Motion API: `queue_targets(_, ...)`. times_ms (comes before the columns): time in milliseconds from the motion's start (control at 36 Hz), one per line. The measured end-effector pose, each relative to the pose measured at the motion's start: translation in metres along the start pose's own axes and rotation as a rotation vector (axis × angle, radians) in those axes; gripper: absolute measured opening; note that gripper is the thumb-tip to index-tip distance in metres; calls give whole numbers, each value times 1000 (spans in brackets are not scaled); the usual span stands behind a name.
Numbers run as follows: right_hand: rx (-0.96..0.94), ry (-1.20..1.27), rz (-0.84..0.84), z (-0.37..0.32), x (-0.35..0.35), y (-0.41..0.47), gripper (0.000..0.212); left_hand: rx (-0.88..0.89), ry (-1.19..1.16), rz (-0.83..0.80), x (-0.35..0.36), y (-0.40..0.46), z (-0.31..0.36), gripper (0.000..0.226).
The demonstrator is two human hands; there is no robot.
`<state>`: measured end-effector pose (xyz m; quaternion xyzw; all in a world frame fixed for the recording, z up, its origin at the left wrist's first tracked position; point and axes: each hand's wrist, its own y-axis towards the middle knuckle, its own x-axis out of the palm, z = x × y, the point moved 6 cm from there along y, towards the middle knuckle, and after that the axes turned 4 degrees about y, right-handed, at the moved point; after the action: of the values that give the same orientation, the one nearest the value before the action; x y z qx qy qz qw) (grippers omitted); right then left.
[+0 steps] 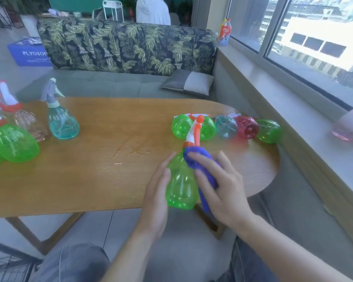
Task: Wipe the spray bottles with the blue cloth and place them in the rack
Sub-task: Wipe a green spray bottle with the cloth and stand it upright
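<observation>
— What has your grip got?

— My left hand [158, 192] lies straight-fingered against the side of the green spray bottle [180, 184], only steadying it. My right hand [218, 186] presses the blue cloth [198, 165] flat onto its shoulder, fingers nearly straight, so the cloth can rub while the bottle can't roll.

— Where is that bottle?

— At the table's [102, 180] near edge, toward its right end, tilted, its orange-and-white trigger head [196, 129] pointing away from me. It's clear green plastic, seemingly empty. Five bottles [247, 128] lie near the right end; others stand at the left edge.
</observation>
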<state>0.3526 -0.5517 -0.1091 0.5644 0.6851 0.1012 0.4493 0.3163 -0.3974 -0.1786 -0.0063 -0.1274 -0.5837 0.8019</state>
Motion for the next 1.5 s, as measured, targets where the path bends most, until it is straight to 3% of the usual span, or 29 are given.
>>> queue_targets(83,147,16,24,10,5,15,30,-3,19,-52,3,-1,-2,42)
queue_targets(167,155,-2,21,6,12,12,30,-3,24,-41,1,1,-4,44)
queue_targets(528,-371,-236,-231,-20,34,-40,30,-87,-53,35,-9,0,-3,39)
queue_targets(639,-448,-280,-254,-23,30,-47,29,-63,-3,19,-9,-2,1,39)
queue_targets(722,-354,-192,-192,-19,19,-43,29,-48,12,17,-5,-4,4,41)
queue_targets(833,-14,10,-55,-1,6,-32,35,-28,-67,7,-3,-8,8,46)
queue_targets(944,232,129,13,14,4,-29,29,-12,-47,-17,-4,-9,7,82)
queue_targets(1000,293,171,26,17,5,-30,25,-9,-55,-32,-3,-7,6,86)
queue_targets(1500,326,231,44,24,11,-38,28,77,81,-49,-3,-2,8,58)
